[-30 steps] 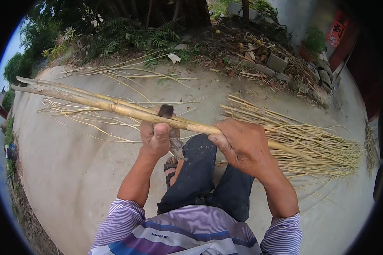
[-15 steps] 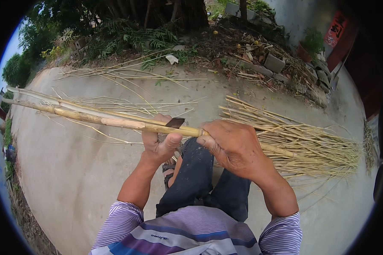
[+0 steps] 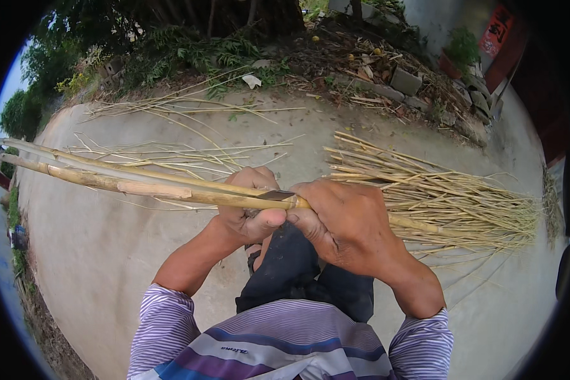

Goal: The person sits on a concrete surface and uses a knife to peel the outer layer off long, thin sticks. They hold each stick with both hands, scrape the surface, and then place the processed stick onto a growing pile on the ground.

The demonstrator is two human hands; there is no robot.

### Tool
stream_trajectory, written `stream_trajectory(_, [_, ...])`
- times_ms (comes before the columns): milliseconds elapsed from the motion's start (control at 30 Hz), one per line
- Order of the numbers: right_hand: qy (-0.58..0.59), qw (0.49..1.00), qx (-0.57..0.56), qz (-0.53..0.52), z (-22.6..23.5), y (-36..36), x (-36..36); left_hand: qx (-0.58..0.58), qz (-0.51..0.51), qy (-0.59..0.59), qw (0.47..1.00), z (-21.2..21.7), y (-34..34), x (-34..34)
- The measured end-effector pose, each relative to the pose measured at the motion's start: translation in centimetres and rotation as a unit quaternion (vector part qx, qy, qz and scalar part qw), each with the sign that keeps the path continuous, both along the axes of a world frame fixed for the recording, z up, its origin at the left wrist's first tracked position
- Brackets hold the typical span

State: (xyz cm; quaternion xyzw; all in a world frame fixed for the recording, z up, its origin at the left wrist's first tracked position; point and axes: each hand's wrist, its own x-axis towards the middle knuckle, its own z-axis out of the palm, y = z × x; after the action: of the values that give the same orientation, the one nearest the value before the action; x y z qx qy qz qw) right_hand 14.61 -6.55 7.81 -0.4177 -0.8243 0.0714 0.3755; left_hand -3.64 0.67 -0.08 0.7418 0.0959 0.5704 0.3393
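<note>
A long yellow-brown bamboo stalk [image 3: 139,187] runs from the far left across to my hands; its left part looks split into strips. My left hand [image 3: 250,212] is closed around the stalk from below, thumb pressing up. My right hand [image 3: 342,221] grips the stalk just to the right, and the tip of a dark blade [image 3: 275,196] shows between the two hands, lying along the stalk. The blade's handle is hidden inside my right hand. Below the hands are my dark trousers [image 3: 297,272] and a sandalled foot.
A pile of thin bamboo strips [image 3: 443,196] lies on the concrete ground [image 3: 107,266] to the right. More loose strips [image 3: 171,107] are scattered further away. Grass, trees, rubble and concrete blocks [image 3: 405,79] edge the far side.
The stalk has shifted lower and to the left in view, and my two hands have come close together on it. The blade now lies flatter along the stalk.
</note>
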Motion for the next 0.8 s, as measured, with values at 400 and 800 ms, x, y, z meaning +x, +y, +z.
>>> stream_trajectory(400, [-0.055,0.997,-0.007,-0.055,-1.2,0.6,5.2,-0.164,0.070,-0.102,0.979,2.6,1.9,-5.2])
stream_trajectory(800, [0.012,0.997,-0.062,-0.043,-1.9,0.4,2.9,-0.131,0.110,-0.061,0.983,0.9,1.1,-2.1])
